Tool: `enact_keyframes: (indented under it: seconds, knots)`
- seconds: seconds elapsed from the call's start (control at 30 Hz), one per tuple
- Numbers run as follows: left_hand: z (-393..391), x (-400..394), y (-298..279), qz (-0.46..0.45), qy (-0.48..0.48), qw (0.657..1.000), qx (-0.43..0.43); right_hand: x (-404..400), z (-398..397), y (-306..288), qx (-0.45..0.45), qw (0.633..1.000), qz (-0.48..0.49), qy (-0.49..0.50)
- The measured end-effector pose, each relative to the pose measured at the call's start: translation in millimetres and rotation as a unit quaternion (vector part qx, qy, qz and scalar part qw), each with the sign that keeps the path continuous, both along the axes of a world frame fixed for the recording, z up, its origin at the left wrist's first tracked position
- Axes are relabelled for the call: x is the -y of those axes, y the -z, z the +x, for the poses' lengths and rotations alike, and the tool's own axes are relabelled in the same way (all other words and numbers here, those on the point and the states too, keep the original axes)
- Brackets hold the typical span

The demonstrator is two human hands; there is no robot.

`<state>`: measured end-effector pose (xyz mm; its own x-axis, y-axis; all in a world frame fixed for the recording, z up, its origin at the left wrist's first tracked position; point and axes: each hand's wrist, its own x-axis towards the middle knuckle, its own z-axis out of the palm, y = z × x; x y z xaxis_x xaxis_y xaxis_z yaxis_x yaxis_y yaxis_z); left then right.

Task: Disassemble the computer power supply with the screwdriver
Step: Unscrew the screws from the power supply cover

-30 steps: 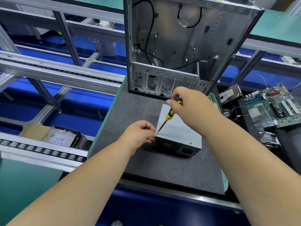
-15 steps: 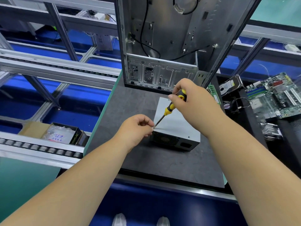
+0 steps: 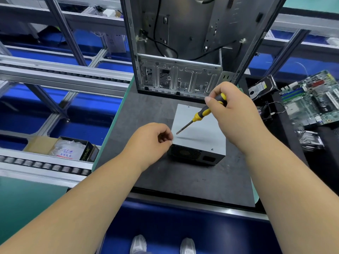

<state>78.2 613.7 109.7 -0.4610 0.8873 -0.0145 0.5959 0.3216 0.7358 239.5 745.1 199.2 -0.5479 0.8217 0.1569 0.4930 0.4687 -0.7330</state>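
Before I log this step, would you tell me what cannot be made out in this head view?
- Whether the left hand pinches a screw: its curled fingers hide it.
- The power supply near-left corner: behind that hand.
- The screwdriver handle end: inside the right hand.
- The computer case top: cut off by the frame's upper edge.

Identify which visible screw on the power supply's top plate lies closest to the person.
The screw near the front right corner of the power supply, just above the fan face; the other visible one sits at the far edge.
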Motion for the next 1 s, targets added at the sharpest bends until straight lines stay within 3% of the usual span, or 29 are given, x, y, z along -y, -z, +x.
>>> enact_keyframes:
  seconds: [0.37,0.57,0.73,1.0]
  knots:
    - [1.1,-7.4,-4.9,-0.032,0.018,0.997,-0.069,6.5,0.3,-1.1,-0.014,0.999,-0.017,-0.027]
    - [-2.2,-1.4,8.5,0.002,-0.048,0.986,0.159,10.8,-3.0,0.9,0.004,0.999,-0.015,-0.041]
    - [-4.1,-7.0,15.5,-0.001,-0.105,0.955,0.276,12.3,-5.9,-0.2,0.011,0.999,-0.016,-0.045]
    - [-3.1,-11.7,15.8,-0.007,-0.127,0.939,0.318,11.7,-11.4,-10.5,0.072,0.992,0.024,-0.104]
